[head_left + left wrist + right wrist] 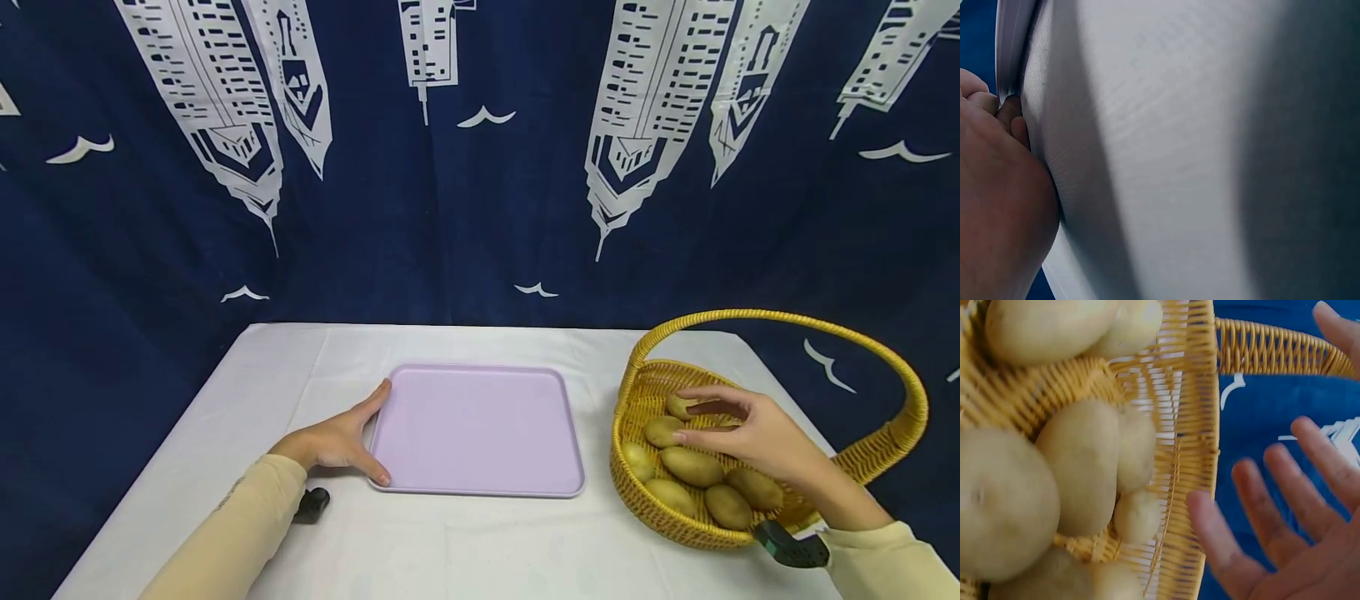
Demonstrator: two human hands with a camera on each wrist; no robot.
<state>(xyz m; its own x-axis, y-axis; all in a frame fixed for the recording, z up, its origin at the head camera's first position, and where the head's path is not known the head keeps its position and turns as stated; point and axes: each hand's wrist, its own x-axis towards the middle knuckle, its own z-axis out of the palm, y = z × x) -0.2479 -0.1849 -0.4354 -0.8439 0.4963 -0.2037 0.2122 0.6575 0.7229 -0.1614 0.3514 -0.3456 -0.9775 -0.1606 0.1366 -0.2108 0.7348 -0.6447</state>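
A lilac tray (480, 429) lies flat on the white table. My left hand (337, 437) rests against its left edge, thumb and fingers spread along the rim; in the left wrist view, the fingers (1009, 115) touch the tray rim (1011, 50). On the right stands a yellow wicker basket (626, 479) with a tall arched handle, holding several potatoes (692, 467). My right hand (757, 433) hovers over the basket with parted fingers and nothing in them. The right wrist view shows that hand (1297, 550) spread beside potatoes (1082, 465).
The basket's handle (780, 315) arches up behind and to the right of my right hand. A white cloth covers the table (450, 550). Behind it hangs a dark blue curtain (442, 233) printed with white buildings and birds. A black wrist device (791, 546) sits at my right wrist.
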